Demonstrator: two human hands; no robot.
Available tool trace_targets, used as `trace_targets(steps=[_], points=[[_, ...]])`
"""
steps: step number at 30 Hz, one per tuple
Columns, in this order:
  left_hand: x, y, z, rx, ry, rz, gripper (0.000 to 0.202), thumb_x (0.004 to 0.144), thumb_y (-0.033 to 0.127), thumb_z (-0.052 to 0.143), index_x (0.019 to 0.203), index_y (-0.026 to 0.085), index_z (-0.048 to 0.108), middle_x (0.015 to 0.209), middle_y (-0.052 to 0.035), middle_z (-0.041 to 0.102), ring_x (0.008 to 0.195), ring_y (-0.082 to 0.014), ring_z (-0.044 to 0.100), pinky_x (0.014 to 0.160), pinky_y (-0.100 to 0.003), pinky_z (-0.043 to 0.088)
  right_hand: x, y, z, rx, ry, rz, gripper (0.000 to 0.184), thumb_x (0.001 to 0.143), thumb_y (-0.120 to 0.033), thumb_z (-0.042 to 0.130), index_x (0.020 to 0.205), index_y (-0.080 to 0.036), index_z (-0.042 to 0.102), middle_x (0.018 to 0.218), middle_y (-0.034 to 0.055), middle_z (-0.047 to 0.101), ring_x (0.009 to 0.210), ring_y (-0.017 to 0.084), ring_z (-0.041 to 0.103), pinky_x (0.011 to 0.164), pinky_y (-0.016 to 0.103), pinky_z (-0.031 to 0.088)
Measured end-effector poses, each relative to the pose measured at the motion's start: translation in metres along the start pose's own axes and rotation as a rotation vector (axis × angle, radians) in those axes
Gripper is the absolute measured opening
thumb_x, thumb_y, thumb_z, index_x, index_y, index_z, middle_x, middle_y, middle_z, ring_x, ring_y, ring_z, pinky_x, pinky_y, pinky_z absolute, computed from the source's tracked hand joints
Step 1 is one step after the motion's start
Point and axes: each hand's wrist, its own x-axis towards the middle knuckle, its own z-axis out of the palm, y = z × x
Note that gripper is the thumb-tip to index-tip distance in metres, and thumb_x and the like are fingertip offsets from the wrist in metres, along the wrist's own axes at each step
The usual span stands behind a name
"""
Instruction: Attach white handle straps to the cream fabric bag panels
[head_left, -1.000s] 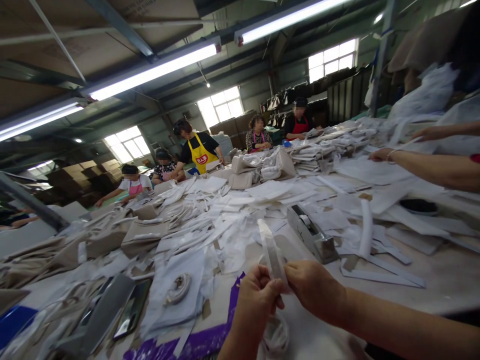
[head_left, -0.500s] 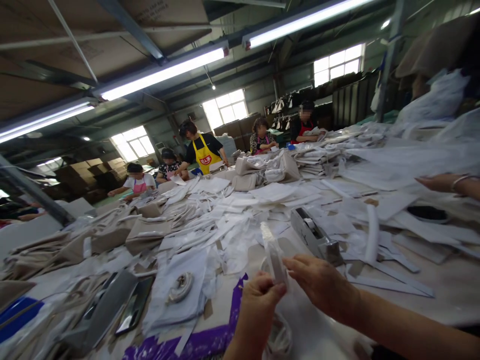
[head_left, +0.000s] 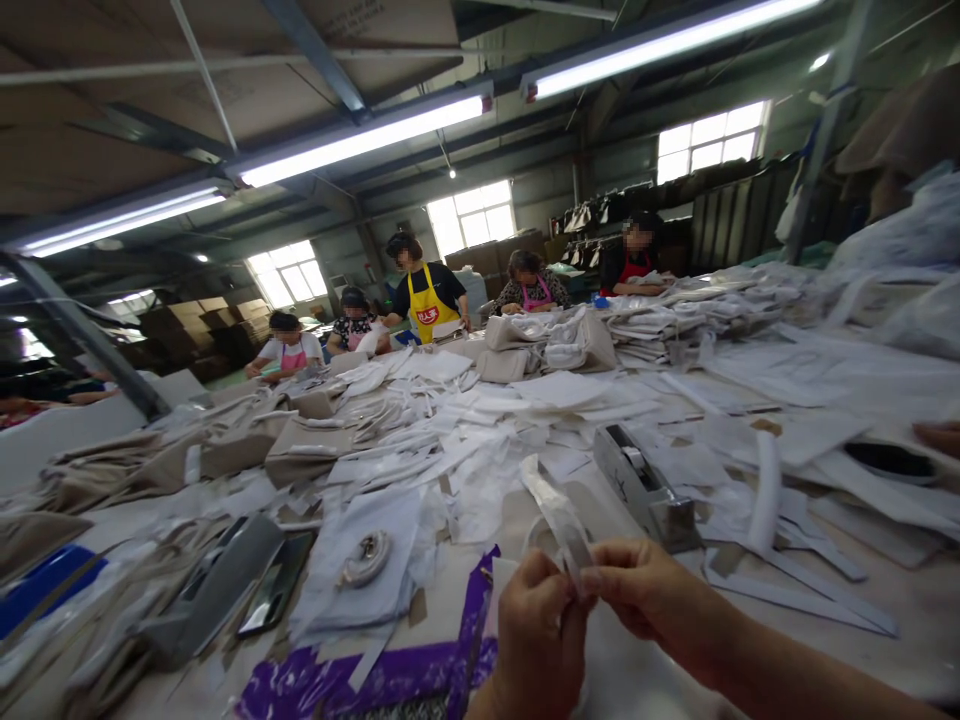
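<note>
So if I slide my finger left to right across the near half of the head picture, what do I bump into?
Flat blue object, dark glossy rectangular slab, coiled pale strap, bare left hand, bare right hand, curved white strip, black oval shape.

you see all this through one camera worn on your head — it looks forward and down across the table point(head_left: 795, 632), wide enough to catch the ceiling lamps point(head_left: 367, 137) up top. your left hand point(head_left: 544, 622) and right hand point(head_left: 643, 588) are close to it, low and right of center. the person in the yellow apron point(head_left: 428, 300) and the windows point(head_left: 472, 217) are far off — the window frames slant, so the view leans.
</note>
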Motion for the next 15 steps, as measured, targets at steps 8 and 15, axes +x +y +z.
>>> trace_targets(steps=[8, 15], points=[[0.006, 0.005, -0.005, -1.078, -0.138, -0.799, 0.046, 0.058, 0.040, 0.093, 0.071, 0.013, 0.057, 0.053, 0.0108, 0.030, 0.047, -0.0019, 0.016, 0.043, -0.017, 0.010, 0.002, 0.017, -0.012, -0.981, -0.050, -0.742, 0.028, 0.099, -0.024, 0.049, 0.079, -0.016, 0.066, 0.075, 0.0036, 0.063, 0.068, 0.014, 0.055, 0.064, 0.026, 0.038], [0.002, 0.002, 0.008, -1.143, -0.067, -0.832, 0.045, 0.052, 0.036, 0.095, 0.075, 0.014, 0.064, 0.052, 0.0099, 0.036, 0.045, -0.0019, 0.019, 0.042, -0.016, 0.015, 0.001, 0.019, -0.021, -1.199, -0.090, -0.992, 0.026, 0.100, -0.017, 0.043, 0.087, -0.016, 0.065, 0.077, 0.0050, 0.065, 0.066, 0.015, 0.051, 0.061, 0.029, 0.034]])
